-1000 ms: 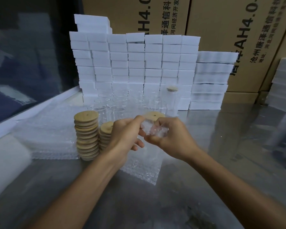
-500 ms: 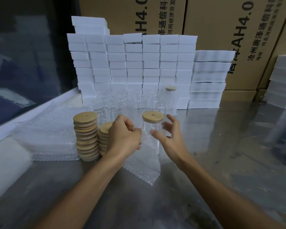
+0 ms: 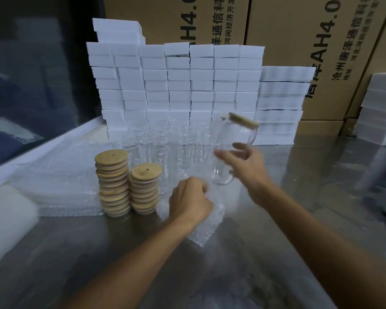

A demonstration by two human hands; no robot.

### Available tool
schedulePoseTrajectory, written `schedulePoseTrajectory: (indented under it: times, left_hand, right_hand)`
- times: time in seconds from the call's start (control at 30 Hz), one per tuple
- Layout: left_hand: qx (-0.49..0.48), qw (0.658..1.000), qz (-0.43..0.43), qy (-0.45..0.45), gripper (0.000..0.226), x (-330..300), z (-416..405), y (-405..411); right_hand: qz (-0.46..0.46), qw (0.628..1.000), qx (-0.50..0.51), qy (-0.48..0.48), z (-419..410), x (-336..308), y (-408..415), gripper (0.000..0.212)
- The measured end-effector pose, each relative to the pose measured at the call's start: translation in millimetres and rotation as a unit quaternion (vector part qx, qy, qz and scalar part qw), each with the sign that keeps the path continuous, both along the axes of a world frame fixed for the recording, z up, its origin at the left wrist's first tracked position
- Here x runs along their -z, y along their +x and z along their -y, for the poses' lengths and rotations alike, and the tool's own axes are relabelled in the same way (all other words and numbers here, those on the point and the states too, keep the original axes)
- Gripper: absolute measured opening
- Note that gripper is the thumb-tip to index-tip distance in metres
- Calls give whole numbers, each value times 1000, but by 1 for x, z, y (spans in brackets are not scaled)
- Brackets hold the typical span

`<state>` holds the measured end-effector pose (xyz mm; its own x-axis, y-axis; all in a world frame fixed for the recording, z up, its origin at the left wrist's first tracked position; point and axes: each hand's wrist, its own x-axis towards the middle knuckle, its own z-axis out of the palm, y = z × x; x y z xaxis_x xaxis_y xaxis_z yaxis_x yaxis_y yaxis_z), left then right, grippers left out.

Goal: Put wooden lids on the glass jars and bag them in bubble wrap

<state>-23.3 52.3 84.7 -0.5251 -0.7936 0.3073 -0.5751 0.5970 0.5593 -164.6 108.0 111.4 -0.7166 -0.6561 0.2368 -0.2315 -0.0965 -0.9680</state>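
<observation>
Cartons along the back, white foam blocks stacked against them. Steel desk in front.

Flat bubble bags piled at left. Open jars, lidless, stand in rows before the foam. Two lid stacks beside them, the left one taller.

Change: half a second ago the lidded jar stood upright on the desk, right hand reaching for it with fingers spread. Now the jar is off the desk, tilted with its lid end up and to the right, blurred by motion. Right hand holds the lower body, fingers wrapped round the glass. Wooden lid on, seated as far as blur allows.

Left hand is fisted on the mouth of a bubble bag lying on the desk just below the jar; fingers clamped on the film. Whether the mouth is open, cannot tell.

Reading: lidding done for this jar; bagging is the step in hand. Jar base points toward the bag, so insertion base-first looks likely. Many jars unlidded yet; early in the batch.
</observation>
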Motion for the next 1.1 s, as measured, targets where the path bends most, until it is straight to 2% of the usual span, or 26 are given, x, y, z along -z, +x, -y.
schedulePoseTrajectory:
  times: [0.1,0.17,0.27,0.33,0.43,0.57,0.67,0.8,0.93,1.1]
  left_hand:
    - [89,985,66,-132,34,-5,-7,-19]
    - [135,972,101,-163,39,-7,-9,-31]
    - [136,978,142,-64,52,-1,0,-44]
    - [124,983,132,-20,58,3,6,-48]
    - [89,995,40,36,58,6,12,-46]
    - [55,983,-127,123,32,10,16,-41]
    - [59,965,-188,172,28,11,16,-36]
    - [87,955,-176,221,55,6,21,-28]
    - [116,956,-123,239,49,-4,32,-19]
    - [127,962,-72,230,69,-10,36,-14]
  right_hand:
    - [73,995,-33,-61,-15,-40,5,77]
    - [123,986,-64,-92,-26,-58,12,68]
    - [196,967,-112,-116,-36,-71,23,72]
    - [237,954,-147,-107,-39,-70,31,77]
    - [293,936,-172,-89,-40,-57,38,79]
    - [294,942,-160,-39,-36,-34,40,67]
    - [303,940,-155,-33,-32,-23,39,74]
    - [241,963,-120,5,-28,-18,33,76]
    - [202,973,-112,7,-25,-14,26,79]
    - [181,973,-143,6,-22,-9,22,90]
